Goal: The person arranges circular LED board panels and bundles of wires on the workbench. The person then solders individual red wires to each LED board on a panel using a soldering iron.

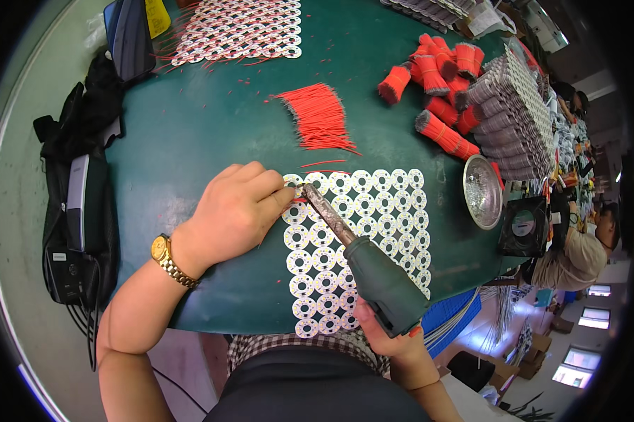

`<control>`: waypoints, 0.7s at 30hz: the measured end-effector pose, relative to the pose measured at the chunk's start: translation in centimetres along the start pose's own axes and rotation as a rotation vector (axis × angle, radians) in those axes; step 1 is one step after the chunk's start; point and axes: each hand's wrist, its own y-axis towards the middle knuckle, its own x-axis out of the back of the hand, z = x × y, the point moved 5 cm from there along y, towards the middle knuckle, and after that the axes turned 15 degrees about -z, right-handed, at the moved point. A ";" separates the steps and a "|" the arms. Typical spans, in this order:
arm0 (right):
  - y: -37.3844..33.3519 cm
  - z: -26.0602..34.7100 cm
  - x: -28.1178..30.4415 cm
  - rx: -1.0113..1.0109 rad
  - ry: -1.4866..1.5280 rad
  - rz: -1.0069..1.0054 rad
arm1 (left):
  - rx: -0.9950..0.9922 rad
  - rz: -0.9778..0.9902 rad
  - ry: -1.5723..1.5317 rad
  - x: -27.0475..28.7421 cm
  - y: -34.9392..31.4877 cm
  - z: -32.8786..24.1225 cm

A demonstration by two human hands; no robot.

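Observation:
My right hand (382, 332) is wrapped round the dark green handle of a soldering iron (387, 285). The iron's metal barrel slants up and left, its tip at the upper left corner of a panel of round white circuit boards (326, 282). At that same corner my left hand (238, 204) is closed in a pinch, with a short red wire (299, 200) showing at its fingertips. A gold watch sits on the left wrist. Just beyond the panel lie a couple of loose red wires (326, 171) and a flat pile of red wires (318, 118).
Bundles of red wire (433, 72) lie at the far right, beside a tall stack of panels (517, 116). A metal bowl (483, 192) and a black fan (524, 226) stand at the right edge. Another panel with red wires (240, 29) is at the back. A black bag (81, 190) lies left.

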 end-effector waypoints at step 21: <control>0.3 0.9 -0.4 -0.011 -0.101 0.006 | -0.016 -0.008 0.012 0.0 -0.2 0.2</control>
